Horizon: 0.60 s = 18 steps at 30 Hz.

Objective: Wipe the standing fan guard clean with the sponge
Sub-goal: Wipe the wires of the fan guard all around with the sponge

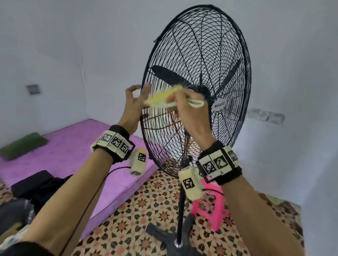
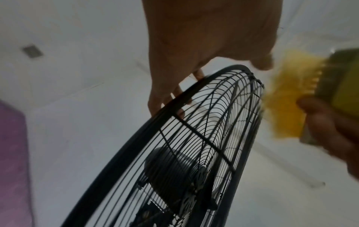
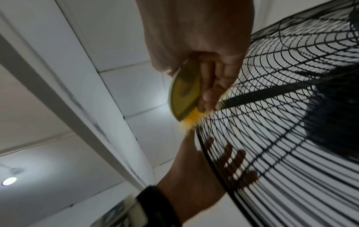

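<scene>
Now L hand point(image 1: 133, 103) at guard point(image 1: 196, 89) rim, brush point(image 1: 162, 100) gripped

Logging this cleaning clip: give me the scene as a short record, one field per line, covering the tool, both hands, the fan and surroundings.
tool: yellow bristle brush with a green back, not a plain sponge
right hand: right hand grips the brush, bristles against the fan guard
left hand: left hand holds the guard's rim, fingers behind the wires
fan: black standing fan, blades blurred behind the grille
stand: cross base on patterned floor
surroundings: purple mattress, pink stool
</scene>
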Each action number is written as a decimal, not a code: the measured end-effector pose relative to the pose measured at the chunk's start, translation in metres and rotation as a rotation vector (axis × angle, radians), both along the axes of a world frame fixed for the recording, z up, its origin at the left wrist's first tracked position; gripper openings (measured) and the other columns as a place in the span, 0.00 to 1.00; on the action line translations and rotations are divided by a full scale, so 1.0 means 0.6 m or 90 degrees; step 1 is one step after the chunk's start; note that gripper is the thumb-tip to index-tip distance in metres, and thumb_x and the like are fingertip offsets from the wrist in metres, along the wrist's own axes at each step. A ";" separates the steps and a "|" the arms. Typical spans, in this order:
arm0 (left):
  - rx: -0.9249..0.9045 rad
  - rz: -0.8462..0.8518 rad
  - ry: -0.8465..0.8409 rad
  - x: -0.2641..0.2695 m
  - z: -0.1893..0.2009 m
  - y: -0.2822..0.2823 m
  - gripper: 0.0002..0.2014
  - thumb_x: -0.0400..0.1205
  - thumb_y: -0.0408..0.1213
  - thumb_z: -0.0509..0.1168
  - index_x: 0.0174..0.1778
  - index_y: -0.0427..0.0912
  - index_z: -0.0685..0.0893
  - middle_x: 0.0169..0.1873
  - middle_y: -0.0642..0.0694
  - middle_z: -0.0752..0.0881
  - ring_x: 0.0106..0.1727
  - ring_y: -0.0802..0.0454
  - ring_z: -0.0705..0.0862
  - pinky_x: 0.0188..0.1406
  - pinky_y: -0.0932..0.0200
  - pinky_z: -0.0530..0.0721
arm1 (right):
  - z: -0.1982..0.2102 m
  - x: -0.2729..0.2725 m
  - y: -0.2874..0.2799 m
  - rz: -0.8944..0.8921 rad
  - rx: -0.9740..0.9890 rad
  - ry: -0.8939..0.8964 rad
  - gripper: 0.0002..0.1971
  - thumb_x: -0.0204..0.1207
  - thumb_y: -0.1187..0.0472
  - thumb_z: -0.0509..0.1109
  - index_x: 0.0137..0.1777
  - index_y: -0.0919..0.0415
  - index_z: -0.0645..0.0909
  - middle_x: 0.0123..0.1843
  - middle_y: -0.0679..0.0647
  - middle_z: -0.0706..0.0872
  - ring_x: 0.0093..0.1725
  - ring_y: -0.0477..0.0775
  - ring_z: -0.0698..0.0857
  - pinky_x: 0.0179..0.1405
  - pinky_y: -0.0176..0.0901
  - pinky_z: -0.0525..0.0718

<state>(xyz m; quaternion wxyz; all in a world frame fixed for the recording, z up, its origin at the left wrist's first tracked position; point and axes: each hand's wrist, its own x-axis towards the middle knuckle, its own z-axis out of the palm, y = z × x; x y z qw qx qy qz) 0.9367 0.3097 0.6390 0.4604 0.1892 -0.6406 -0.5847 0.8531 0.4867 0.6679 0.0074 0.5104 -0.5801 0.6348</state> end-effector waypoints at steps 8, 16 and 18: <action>-0.036 0.122 -0.051 -0.021 -0.002 0.001 0.42 0.84 0.76 0.47 0.85 0.50 0.74 0.81 0.45 0.78 0.80 0.44 0.77 0.82 0.40 0.73 | -0.070 -0.017 -0.017 0.006 0.060 -0.162 0.17 0.84 0.64 0.65 0.36 0.59 0.90 0.41 0.57 0.93 0.36 0.59 0.92 0.27 0.43 0.82; -0.042 0.133 -0.011 -0.024 -0.007 0.012 0.34 0.90 0.68 0.47 0.80 0.48 0.77 0.63 0.45 0.90 0.57 0.48 0.92 0.62 0.43 0.90 | 0.023 -0.053 -0.049 0.020 -0.117 -0.239 0.13 0.87 0.61 0.64 0.43 0.59 0.87 0.46 0.59 0.94 0.38 0.58 0.92 0.26 0.38 0.83; -0.049 0.143 -0.009 -0.027 -0.006 0.014 0.32 0.91 0.66 0.47 0.80 0.47 0.77 0.61 0.49 0.89 0.56 0.51 0.91 0.64 0.43 0.89 | -0.016 -0.043 -0.044 0.010 -0.070 -0.218 0.15 0.87 0.62 0.62 0.41 0.59 0.86 0.44 0.60 0.93 0.36 0.55 0.91 0.24 0.36 0.81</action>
